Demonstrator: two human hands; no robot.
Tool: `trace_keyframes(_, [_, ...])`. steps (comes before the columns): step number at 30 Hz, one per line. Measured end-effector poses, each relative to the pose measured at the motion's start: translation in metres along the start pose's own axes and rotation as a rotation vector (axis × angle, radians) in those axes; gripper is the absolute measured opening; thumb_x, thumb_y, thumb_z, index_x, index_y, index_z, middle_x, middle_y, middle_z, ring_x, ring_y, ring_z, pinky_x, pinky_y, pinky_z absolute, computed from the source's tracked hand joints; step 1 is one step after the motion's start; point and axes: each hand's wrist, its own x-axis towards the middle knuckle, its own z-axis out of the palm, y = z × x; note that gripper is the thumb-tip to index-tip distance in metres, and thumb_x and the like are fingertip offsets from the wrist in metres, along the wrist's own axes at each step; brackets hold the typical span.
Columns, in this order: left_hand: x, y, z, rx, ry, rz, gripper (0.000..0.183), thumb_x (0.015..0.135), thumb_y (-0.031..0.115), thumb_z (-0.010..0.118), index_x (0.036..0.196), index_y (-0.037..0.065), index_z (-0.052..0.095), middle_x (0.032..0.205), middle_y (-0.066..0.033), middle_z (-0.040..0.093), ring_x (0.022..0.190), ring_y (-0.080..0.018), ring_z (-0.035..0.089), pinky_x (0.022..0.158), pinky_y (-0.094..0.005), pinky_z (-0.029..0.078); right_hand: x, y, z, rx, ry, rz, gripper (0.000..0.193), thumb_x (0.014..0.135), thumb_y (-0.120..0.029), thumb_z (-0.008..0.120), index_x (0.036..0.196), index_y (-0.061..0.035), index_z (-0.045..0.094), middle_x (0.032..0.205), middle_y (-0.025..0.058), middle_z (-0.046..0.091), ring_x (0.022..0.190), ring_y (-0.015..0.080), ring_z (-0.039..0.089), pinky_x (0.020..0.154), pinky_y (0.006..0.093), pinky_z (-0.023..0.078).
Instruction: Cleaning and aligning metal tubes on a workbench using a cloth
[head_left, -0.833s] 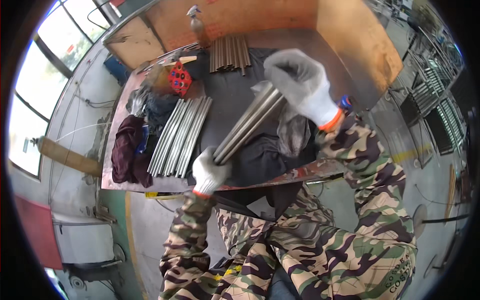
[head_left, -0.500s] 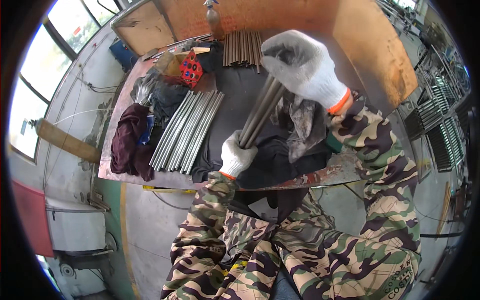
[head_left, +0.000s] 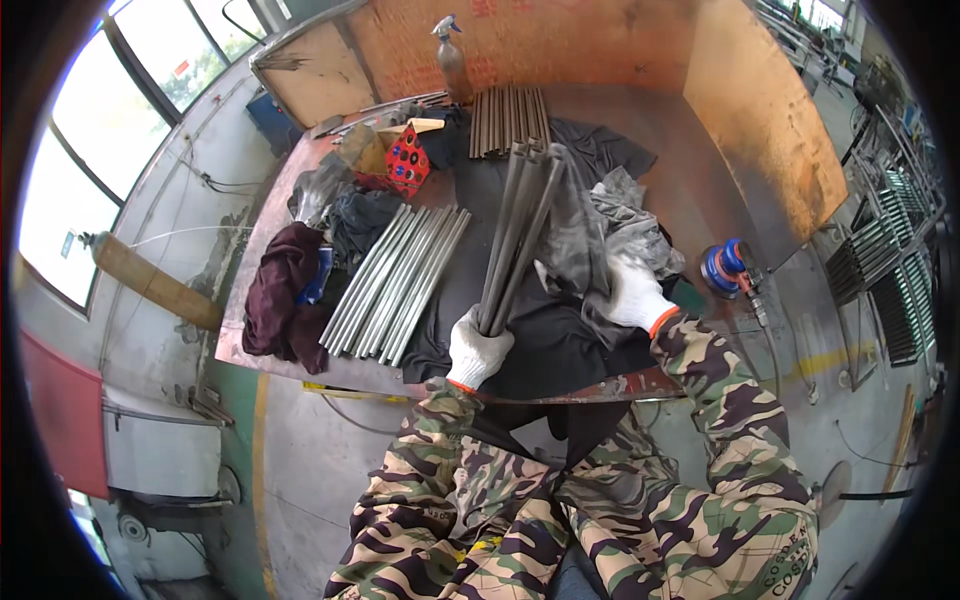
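From my remote feed, left edge first: a soft, deeply folded maroon cloth point(head_left: 283, 300) lies heaped on the worn metal-topped table point(head_left: 240, 335). Just beside it sits a crumpled dark blue-grey cloth point(head_left: 358, 222). Next, I note a slanted row of smooth, shiny silver metal tubes point(head_left: 395, 290); behind them, a red box with round dark holes in its face point(head_left: 408, 162). Farther back stands a translucent spray bottle point(head_left: 452, 65).

Near the front edge, I see the left hand in a white knit glove point(head_left: 479, 345) closed around the lower ends of a bundle of dull grey round metal tubes point(head_left: 515, 240), tilted over the table. Beyond their upper ends: a row of matt brown tubes point(head_left: 508, 122).

Rightward, the right hand in a white knit glove point(head_left: 632, 295) is at a limp, smudged grey rag point(head_left: 580, 230); folds hide its fingers, so I cannot tell their closure. Far right, a rounded blue-and-red power tool point(head_left: 730, 265).
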Motion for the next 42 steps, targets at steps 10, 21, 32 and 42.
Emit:
trace_keyframes(10, [-0.016,-0.015,-0.116,0.585,0.108,-0.055,0.041,0.075,0.028,0.082,0.108,0.004,0.077,0.087,-0.0202,0.079,0.082,-0.0399,0.079,0.078,-0.0494,0.062,0.068,0.117,0.002,1.247,0.517,-0.054,0.043,0.111,-0.016,0.043,0.142,0.0017,0.068,0.139,0.0176,0.073,0.127,0.0334,0.069,0.114,0.0412,0.052])
trace_keyframes(21, [-0.019,0.047,-0.059,-0.331,-0.07,-0.138,0.016,0.08,0.0,0.075,0.095,-0.005,0.071,0.074,-0.0093,0.071,0.06,-0.0166,0.068,0.057,-0.0323,0.058,0.02,0.087,-0.021,1.683,0.606,0.093,0.055,0.119,-0.044,0.042,0.153,-0.0051,0.059,0.148,0.0134,0.065,0.135,0.0266,0.063,0.117,0.0431,0.053])
trace_keyframes(32, [-0.026,0.105,0.056,-0.015,-0.477,0.279,0.039,0.076,0.009,0.087,0.11,-0.004,0.072,0.088,-0.0102,0.077,0.083,-0.0154,0.071,0.079,-0.0356,0.059,-0.039,-0.059,0.032,1.253,0.491,-0.013,0.059,0.078,-0.017,0.095,0.129,0.0005,0.071,0.12,0.0154,0.081,0.112,0.0274,0.079,0.099,0.035,0.064])
trace_keyframes(42, [-0.086,0.1,-0.013,-0.081,-1.027,-0.45,0.024,0.072,0.003,0.085,0.09,0.001,0.069,0.077,-0.004,0.069,0.069,-0.0142,0.066,0.064,-0.0309,0.055,-0.044,-0.001,-0.023,1.21,0.573,-0.103,0.02,0.097,-0.003,0.067,0.111,0.0014,0.08,0.107,0.0105,0.081,0.1,0.0199,0.079,0.088,0.0348,0.065])
